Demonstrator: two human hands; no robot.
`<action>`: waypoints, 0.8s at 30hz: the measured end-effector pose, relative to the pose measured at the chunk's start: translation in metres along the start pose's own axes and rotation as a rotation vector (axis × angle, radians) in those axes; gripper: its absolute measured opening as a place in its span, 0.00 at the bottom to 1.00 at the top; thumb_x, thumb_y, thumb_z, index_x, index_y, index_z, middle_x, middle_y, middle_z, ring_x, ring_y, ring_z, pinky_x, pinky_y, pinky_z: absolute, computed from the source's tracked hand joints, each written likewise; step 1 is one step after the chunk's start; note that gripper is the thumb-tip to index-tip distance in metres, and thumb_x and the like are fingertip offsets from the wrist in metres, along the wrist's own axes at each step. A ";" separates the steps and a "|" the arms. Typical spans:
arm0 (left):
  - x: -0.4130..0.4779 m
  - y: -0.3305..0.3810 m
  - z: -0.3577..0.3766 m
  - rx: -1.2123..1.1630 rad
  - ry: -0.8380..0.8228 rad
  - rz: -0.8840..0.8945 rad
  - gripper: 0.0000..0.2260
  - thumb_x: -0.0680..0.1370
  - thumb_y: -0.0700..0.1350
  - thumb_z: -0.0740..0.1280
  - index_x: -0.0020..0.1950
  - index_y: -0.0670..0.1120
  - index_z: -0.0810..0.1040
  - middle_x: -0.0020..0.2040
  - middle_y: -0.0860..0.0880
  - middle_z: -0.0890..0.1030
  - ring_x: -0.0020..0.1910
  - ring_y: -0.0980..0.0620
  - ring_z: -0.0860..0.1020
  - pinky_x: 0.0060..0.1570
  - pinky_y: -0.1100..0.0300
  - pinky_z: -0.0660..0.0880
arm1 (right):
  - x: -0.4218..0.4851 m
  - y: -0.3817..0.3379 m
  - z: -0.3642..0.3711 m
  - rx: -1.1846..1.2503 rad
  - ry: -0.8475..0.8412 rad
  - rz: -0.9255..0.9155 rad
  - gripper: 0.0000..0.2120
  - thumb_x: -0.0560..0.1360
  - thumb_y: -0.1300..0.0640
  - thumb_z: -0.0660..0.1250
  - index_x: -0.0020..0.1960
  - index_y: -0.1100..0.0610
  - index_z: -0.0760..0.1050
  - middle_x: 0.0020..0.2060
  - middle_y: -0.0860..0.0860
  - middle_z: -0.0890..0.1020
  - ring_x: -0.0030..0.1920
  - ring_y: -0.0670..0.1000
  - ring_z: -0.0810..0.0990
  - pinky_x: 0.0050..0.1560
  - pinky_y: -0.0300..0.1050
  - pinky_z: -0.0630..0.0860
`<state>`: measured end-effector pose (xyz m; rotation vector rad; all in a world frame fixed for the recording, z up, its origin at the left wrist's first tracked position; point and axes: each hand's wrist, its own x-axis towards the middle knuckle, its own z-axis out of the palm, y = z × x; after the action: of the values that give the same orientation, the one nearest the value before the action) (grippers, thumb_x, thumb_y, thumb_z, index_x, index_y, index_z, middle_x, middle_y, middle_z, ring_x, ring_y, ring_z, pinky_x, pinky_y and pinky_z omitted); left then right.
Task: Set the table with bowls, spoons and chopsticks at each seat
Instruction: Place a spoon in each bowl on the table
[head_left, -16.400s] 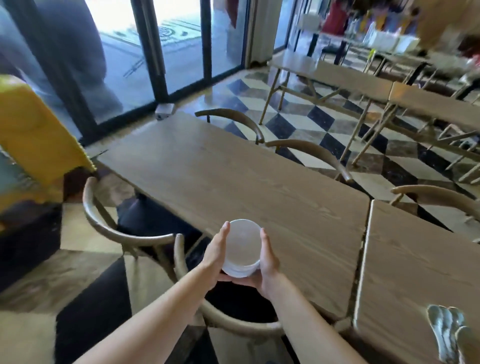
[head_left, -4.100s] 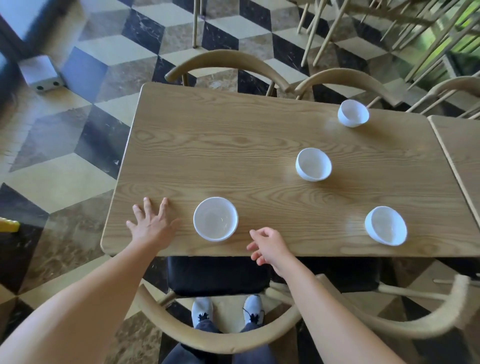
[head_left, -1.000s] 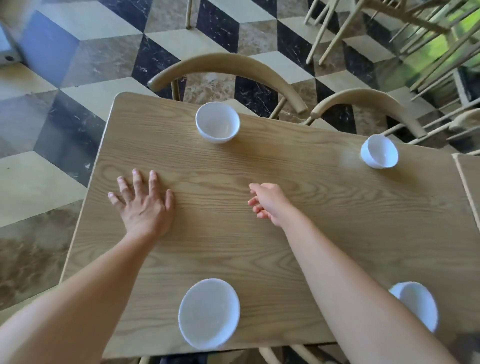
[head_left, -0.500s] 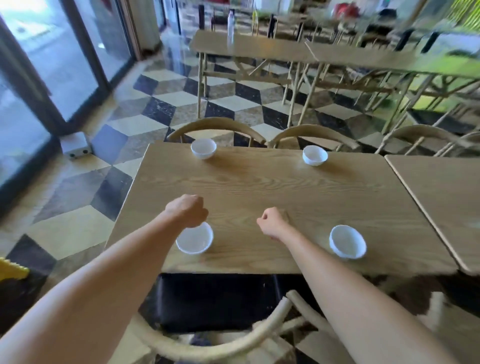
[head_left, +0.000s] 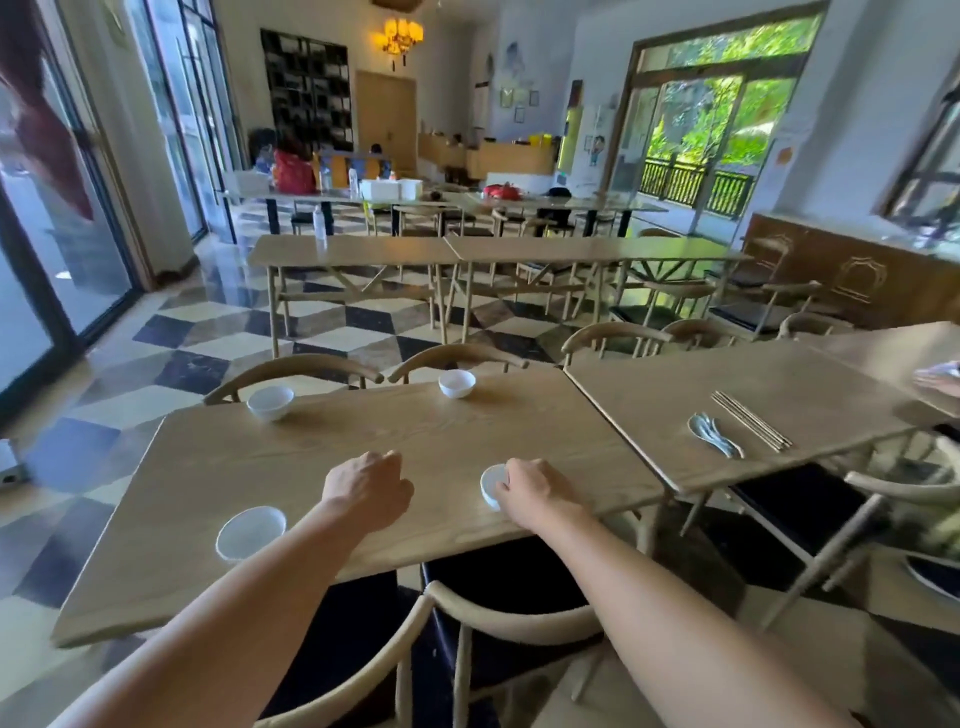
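Where the wooden table (head_left: 332, 447) carries the setting, four white bowls stand on it, one toward each corner. The near-left bowl (head_left: 251, 526) sits close to the near edge, and the near-right bowl (head_left: 488, 486) sits further along that edge toward the right corner. The far-left bowl (head_left: 270, 401) and the far-right bowl (head_left: 456, 383) stand by the far edge, each in front of a chair back.

The right hand (head_left: 530, 491) is knuckles-up directly in front of the near-right bowl and covers most of it. Its fingers are curled, but I cannot tell whether they grasp the rim or merely pass before it. The left hand (head_left: 371, 488) is over the table's middle between the two near bowls, apart from both. Its fingers are loosely bent under and carry nothing.

On the neighbouring table (head_left: 649, 395), which butts against the right edge of the first, a small pile of pale porcelain spoons (head_left: 714, 434) lies near the near edge. A bundle of chopsticks (head_left: 750, 420) lies just beside them on the right.

Curved wooden chairs (head_left: 296, 369) line the far side, and another wooden chair (head_left: 498, 618) with a dark seat stands at the near edge. Beyond is a checkered floor (head_left: 208, 343).
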<state>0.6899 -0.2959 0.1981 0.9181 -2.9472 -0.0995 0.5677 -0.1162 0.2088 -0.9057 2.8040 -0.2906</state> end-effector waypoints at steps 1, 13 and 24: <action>-0.001 0.011 0.000 -0.007 -0.006 0.017 0.14 0.80 0.54 0.57 0.57 0.48 0.74 0.55 0.46 0.80 0.53 0.44 0.79 0.42 0.56 0.71 | -0.005 0.009 -0.001 0.003 0.006 0.016 0.12 0.78 0.49 0.58 0.53 0.55 0.75 0.57 0.57 0.80 0.53 0.58 0.79 0.47 0.45 0.70; -0.007 0.159 0.021 -0.042 -0.079 0.251 0.11 0.79 0.50 0.58 0.56 0.46 0.74 0.50 0.47 0.78 0.51 0.44 0.79 0.39 0.57 0.67 | -0.050 0.138 -0.011 -0.020 0.011 0.208 0.14 0.80 0.46 0.57 0.54 0.55 0.74 0.54 0.54 0.79 0.54 0.57 0.79 0.51 0.49 0.75; 0.075 0.268 0.053 -0.015 -0.179 0.401 0.11 0.79 0.49 0.58 0.56 0.47 0.75 0.55 0.45 0.80 0.53 0.43 0.80 0.38 0.56 0.71 | 0.002 0.232 -0.008 0.096 -0.029 0.278 0.16 0.80 0.47 0.57 0.60 0.55 0.76 0.55 0.53 0.81 0.57 0.55 0.80 0.56 0.50 0.78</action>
<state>0.4730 -0.1161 0.1684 0.3150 -3.2206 -0.1940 0.4351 0.0688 0.1605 -0.4867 2.8146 -0.3626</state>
